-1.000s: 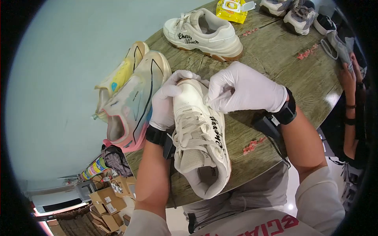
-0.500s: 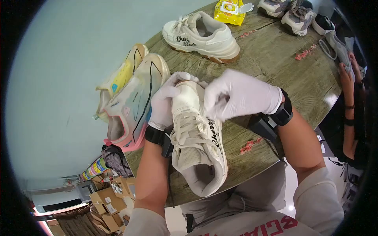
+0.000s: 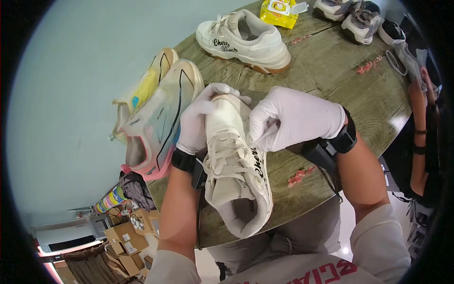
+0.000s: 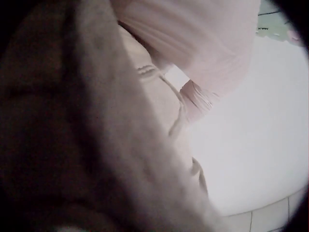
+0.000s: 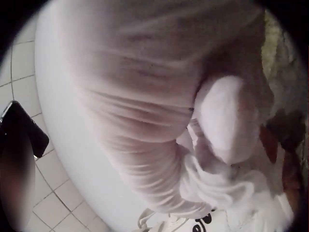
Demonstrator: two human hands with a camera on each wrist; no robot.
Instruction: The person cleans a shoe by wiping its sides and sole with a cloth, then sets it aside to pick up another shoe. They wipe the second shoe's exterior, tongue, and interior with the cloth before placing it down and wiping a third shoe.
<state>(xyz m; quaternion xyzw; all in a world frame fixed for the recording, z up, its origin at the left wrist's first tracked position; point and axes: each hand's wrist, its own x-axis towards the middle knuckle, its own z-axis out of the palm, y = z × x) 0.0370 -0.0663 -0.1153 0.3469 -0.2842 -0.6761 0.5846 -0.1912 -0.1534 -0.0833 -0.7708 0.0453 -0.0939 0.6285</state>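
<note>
A white lace-up sneaker with black lettering on its side lies with its opening toward the person. My gloved left hand grips it around the toe, thumb on the upper and fingers at the toe end. On the lettered side, my gloved right hand has its fingers curled, pinching a crumpled white wipe against the shoe. Close up in the right wrist view, folds of the wipe bunch below the thumb, just above the black letters. The left wrist view is mostly filled by a blurred near surface.
Beyond the hands stands a matching white sneaker. A yellow wipes pack with its lid up lies behind it. Pastel running shoes stand at the left table edge. Grey sneakers and another person's arms are at the right.
The right hand has slid along the lettered side of the sneaker, from near the toe toward the heel. The left hand keeps its grip at the toe.
</note>
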